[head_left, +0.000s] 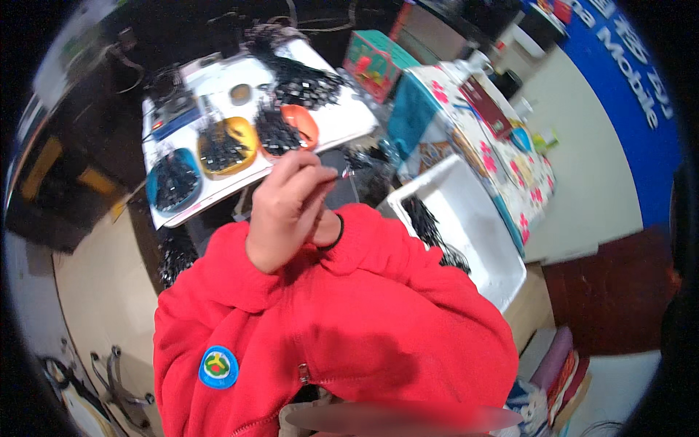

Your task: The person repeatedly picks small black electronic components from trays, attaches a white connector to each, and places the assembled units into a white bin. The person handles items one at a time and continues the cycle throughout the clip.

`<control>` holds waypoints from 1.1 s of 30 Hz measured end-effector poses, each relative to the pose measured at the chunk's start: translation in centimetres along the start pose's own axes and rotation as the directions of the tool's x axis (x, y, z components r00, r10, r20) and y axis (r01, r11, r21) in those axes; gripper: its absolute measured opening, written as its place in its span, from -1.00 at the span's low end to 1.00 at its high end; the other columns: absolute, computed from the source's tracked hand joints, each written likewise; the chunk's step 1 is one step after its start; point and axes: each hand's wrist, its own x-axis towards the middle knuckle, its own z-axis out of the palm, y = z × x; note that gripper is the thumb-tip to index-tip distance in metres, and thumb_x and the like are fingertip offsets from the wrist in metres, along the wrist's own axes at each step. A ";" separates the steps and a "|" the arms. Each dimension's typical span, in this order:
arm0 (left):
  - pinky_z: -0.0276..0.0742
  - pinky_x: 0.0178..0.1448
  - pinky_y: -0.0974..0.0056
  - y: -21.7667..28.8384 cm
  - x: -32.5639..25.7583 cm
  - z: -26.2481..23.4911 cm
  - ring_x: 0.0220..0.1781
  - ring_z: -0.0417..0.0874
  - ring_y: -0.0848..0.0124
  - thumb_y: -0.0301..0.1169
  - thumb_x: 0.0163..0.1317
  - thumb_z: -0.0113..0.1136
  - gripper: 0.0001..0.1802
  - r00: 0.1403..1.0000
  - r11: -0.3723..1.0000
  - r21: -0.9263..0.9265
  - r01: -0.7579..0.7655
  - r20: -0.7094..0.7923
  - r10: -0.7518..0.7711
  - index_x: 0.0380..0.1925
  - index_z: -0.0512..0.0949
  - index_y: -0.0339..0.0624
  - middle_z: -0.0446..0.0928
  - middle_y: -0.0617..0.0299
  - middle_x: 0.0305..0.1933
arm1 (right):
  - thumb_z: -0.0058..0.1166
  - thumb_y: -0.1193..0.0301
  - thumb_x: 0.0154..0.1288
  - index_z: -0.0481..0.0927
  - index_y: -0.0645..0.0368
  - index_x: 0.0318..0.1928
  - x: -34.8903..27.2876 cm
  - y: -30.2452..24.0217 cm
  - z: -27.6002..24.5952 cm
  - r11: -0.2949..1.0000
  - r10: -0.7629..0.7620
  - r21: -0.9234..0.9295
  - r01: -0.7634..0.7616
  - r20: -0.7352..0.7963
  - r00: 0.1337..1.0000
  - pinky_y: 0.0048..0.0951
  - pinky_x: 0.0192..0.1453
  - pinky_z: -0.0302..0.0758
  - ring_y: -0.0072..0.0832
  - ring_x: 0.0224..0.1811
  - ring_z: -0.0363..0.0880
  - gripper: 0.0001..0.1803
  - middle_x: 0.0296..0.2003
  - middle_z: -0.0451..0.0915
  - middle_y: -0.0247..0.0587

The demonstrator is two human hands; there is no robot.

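3 bowls (227,146) hold black parts (218,149).

Just beyond the fingertips (309,164) the white board (342,120) is crowded: an orange dish (306,124), a yellow dish (244,135) and a blue dish (156,191), all heaped with small black parts. Right of the fingers, the white tray (477,233) has bare floor. Below them, red sleeves (364,291) block the way.

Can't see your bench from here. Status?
Left hand raised, pinching a small dark part. Right hand hidden behind it. Blue tray, yellow tray beyond, full of black parts.
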 end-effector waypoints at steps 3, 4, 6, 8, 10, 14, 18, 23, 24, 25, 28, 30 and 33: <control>0.42 0.15 0.25 0.1 0.6 0.8 0.13 0.48 0.15 -0.59 0.01 0.28 -0.50 0.995 0.998 -0.064 -0.001 0.096 0.008 0.04 0.48 -0.25 0.41 0.00 0.08 | -0.16 0.41 0.40 0.50 0.17 -0.15 -0.5 -3.4 -5.9 0.996 0.082 -0.034 -0.081 0.047 0.995 -0.37 -0.02 0.44 -0.42 -0.12 0.49 -0.83 -0.18 0.50 -0.26; 0.44 0.11 0.23 -0.3 0.7 0.7 0.15 0.44 0.06 -0.59 0.00 0.28 -0.38 0.989 0.996 0.008 -0.086 0.119 0.085 0.16 0.38 -0.23 0.32 -0.05 0.16 | -0.17 0.34 0.43 0.48 0.18 -0.31 -0.7 -5.3 -8.6 0.969 0.170 -0.170 -0.180 -0.071 0.983 -0.42 -0.22 0.45 -0.47 -0.28 0.49 -0.78 -0.32 0.51 -0.31; 0.44 0.12 0.23 -1.1 0.2 0.6 0.17 0.44 0.11 -0.60 0.03 0.25 -0.43 0.991 0.997 -0.072 -0.004 0.136 0.014 0.13 0.43 -0.21 0.34 -0.01 0.18 | -0.25 0.25 0.47 0.40 0.16 -0.28 -2.8 -10.1 -13.6 0.971 0.225 -0.002 -0.240 -0.347 0.911 -0.55 -0.39 0.34 -0.61 -0.49 0.37 -0.73 -0.49 0.41 -0.34; 0.45 0.11 0.25 -2.8 -0.4 0.0 0.16 0.45 0.18 -0.62 0.06 0.21 -0.50 0.982 0.992 -0.085 0.089 0.174 -0.073 0.09 0.47 -0.21 0.36 0.03 0.17 | -0.28 0.28 0.47 0.35 0.16 -0.21 -5.3 -15.8 -19.3 0.880 0.175 -0.357 -0.313 -0.368 0.913 -0.62 -0.45 0.27 -0.66 -0.54 0.30 -0.78 -0.52 0.38 -0.40; 0.46 0.09 0.30 -5.0 -1.1 -0.6 0.13 0.47 0.27 -0.64 0.11 0.15 -0.60 0.962 0.974 -0.077 0.212 0.193 -0.194 0.00 0.52 -0.24 0.40 0.07 0.13 | -0.28 0.29 0.47 0.35 0.18 -0.22 -8.4 -19.0 -23.0 0.702 0.284 -0.524 -0.482 -0.416 0.864 -0.60 -0.46 0.29 -0.66 -0.55 0.31 -0.78 -0.52 0.39 -0.40; 0.47 0.03 0.38 -9.1 -3.2 -1.8 0.08 0.48 0.40 -0.69 0.19 0.06 -0.72 0.902 0.907 -0.127 0.401 0.229 -0.366 -0.08 0.53 -0.32 0.41 0.11 0.10 | -0.24 0.30 0.47 0.37 0.24 -0.29 -14.6 -15.3 -28.2 0.370 0.540 -0.546 -0.752 -0.532 0.652 -0.45 -0.50 0.40 -0.52 -0.61 0.43 -0.73 -0.61 0.46 -0.26; 0.48 0.04 0.37 -12.1 -5.3 -3.7 0.09 0.48 0.38 -0.67 0.22 0.06 -0.76 0.855 0.876 -0.038 0.480 0.242 -0.459 -0.10 0.54 -0.33 0.43 0.12 0.07 | -0.12 0.36 0.30 0.50 0.34 -0.34 -20.8 -4.1 -31.4 -0.184 0.761 -0.248 -0.951 -0.648 0.022 -0.32 -0.47 0.54 -0.29 -0.58 0.62 -0.74 -0.57 0.59 -0.02; 0.43 0.11 0.35 -14.3 -6.4 -5.1 0.08 0.48 0.38 -0.65 0.23 0.06 -0.80 0.840 0.880 0.066 0.470 0.273 -0.469 -0.13 0.53 -0.35 0.47 0.15 -0.01 | -0.08 0.21 0.34 0.48 0.39 -0.23 -24.4 3.8 -30.8 0.000 0.777 -0.253 -0.967 -0.609 0.159 -0.31 -0.53 0.55 -0.29 -0.65 0.59 -0.61 -0.53 0.57 0.01; 0.43 0.10 0.36 -14.5 -6.6 -5.0 0.06 0.49 0.39 -0.64 0.23 0.06 -0.80 0.812 0.854 0.060 0.516 0.281 -0.511 -0.13 0.53 -0.35 0.48 0.15 -0.02 | -0.06 0.20 0.33 0.49 0.38 -0.23 -24.0 4.5 -30.5 -0.064 0.794 -0.279 -0.958 -0.595 0.121 -0.26 -0.45 0.57 -0.23 -0.57 0.62 -0.61 -0.46 0.59 0.05; 0.43 0.08 0.37 -14.6 -6.8 -4.9 0.04 0.49 0.40 -0.64 0.24 0.06 -0.80 0.782 0.826 0.054 0.561 0.292 -0.550 -0.13 0.52 -0.36 0.48 0.15 -0.03 | -0.04 0.19 0.32 0.49 0.37 -0.22 -23.6 4.8 -30.2 -0.076 0.802 -0.313 -0.947 -0.584 0.129 -0.22 -0.37 0.58 -0.18 -0.50 0.64 -0.61 -0.39 0.60 0.09; 0.44 0.07 0.38 -15.1 -7.2 -4.1 0.00 0.51 0.42 -0.63 0.25 0.06 -0.81 0.745 0.793 0.036 0.608 0.319 -0.585 -0.13 0.52 -0.37 0.49 0.15 -0.04 | -0.05 0.28 0.31 0.48 0.26 -0.15 -22.5 4.5 -29.1 -0.154 0.722 -0.618 -0.771 -0.603 0.339 -0.17 -0.23 0.54 -0.15 -0.49 0.64 -0.72 -0.41 0.61 0.09; 0.45 0.05 0.39 -15.4 -7.3 -3.7 -0.05 0.53 0.43 -0.62 0.25 0.06 -0.82 0.732 0.778 0.005 0.628 0.336 -0.593 -0.14 0.52 -0.37 0.50 0.16 -0.07 | -0.04 0.29 0.27 0.48 0.23 -0.12 -22.3 3.7 -29.6 -0.178 0.688 -0.624 -0.761 -0.632 0.357 -0.08 -0.08 0.49 -0.03 -0.23 0.59 -0.71 -0.28 0.59 0.15; 0.46 0.04 0.40 -15.8 -7.2 -3.6 -0.09 0.55 0.43 -0.61 0.26 0.07 -0.83 0.678 0.724 0.038 0.688 0.321 -0.661 -0.16 0.54 -0.38 0.52 0.16 -0.11 | -0.18 0.39 0.28 0.49 0.17 -0.11 -23.1 3.8 -31.4 -0.332 0.632 -0.615 -0.715 -0.708 0.315 -0.04 -0.02 0.48 0.01 -0.09 0.56 -0.75 -0.17 0.57 0.17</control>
